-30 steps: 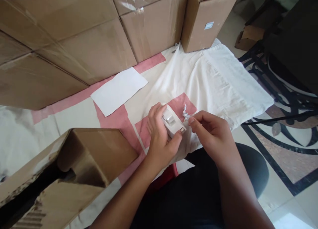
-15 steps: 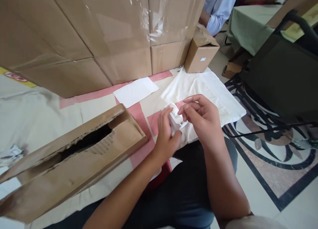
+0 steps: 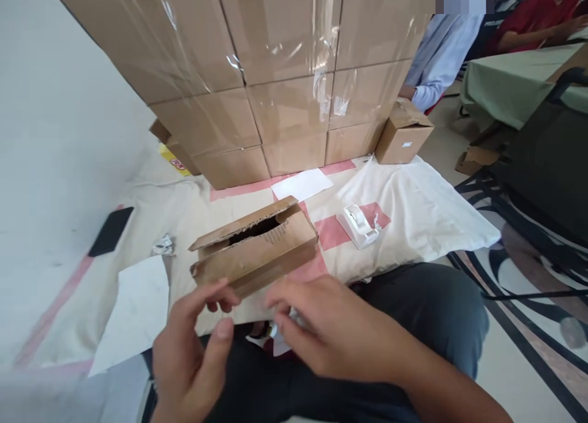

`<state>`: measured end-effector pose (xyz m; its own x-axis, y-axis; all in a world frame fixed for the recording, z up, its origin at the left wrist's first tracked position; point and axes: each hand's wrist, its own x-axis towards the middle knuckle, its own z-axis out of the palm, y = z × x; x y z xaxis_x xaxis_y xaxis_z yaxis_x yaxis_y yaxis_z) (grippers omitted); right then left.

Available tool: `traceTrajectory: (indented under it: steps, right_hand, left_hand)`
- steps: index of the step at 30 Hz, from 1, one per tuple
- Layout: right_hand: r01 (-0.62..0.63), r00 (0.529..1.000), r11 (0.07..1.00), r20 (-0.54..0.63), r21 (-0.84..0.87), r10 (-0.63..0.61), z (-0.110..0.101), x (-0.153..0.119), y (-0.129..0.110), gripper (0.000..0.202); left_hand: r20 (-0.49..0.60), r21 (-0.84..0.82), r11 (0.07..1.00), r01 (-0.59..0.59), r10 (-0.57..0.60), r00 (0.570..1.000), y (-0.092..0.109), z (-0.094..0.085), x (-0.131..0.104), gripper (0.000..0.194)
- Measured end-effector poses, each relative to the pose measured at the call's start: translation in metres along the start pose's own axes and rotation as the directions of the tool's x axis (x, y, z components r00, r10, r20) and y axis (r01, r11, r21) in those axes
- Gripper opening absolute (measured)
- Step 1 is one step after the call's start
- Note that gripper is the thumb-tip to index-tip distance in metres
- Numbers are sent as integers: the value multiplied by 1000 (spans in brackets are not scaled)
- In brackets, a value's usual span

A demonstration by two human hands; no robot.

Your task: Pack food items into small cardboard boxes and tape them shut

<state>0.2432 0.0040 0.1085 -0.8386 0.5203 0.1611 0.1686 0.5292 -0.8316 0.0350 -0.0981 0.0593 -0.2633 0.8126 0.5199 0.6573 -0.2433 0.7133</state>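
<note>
My left hand (image 3: 193, 343) is raised in front of the near side of a long, torn-open cardboard box (image 3: 257, 245), its fingers curved and apart with nothing between them. To its right, my right hand (image 3: 321, 325) hovers over my lap; its fingers are bent, and a faint clear or whitish thing near the fingertips is too blurred to name. The box lies on the cloth with a dark gap along its top. A white tape dispenser (image 3: 359, 227) sits on the cloth, right of the box, touched by neither hand.
Taped cardboard boxes (image 3: 294, 98) form a wall behind. A small box (image 3: 404, 135) stands at their right, near a person's sleeve (image 3: 448, 56). White sheets (image 3: 138, 306), a dark flat object (image 3: 111, 232) and crumpled scrap (image 3: 163, 245) lie left. A chair (image 3: 546, 160) is right.
Both hands have left the white dispenser, which now rests on the cloth, and have come to the near side of the torn box. The view has shifted, showing more of the left side.
</note>
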Motion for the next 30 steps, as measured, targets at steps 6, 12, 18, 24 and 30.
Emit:
traceTrajectory:
  steps: [6, 12, 18, 24, 30]
  right_hand:
    - [189, 981, 963, 77, -193, -178, 23, 3, -11, 17]
    - [232, 972, 963, 78, -135, -223, 34, 3, -1, 21]
    - [250, 966, 959, 96, -136, -239, 38, 6, 5, 23]
    - [213, 975, 959, 99, -186, -198, 43, 8, 12, 23]
    - [93, 994, 972, 71, -214, -79, 57, 21, 26, 24]
  left_hand:
    - [128, 93, 994, -55, 43, 991, 10, -42, -4, 14]
    - [138, 206, 967, -148, 121, 983, 14, -38, -16, 14]
    - [119, 250, 956, -152, 126, 985, 12, -36, -14, 26]
    - [113, 241, 944, -226, 204, 972, 17, -34, -11, 17]
    - [64, 352, 867, -353, 354, 933, 1, -24, -25, 22]
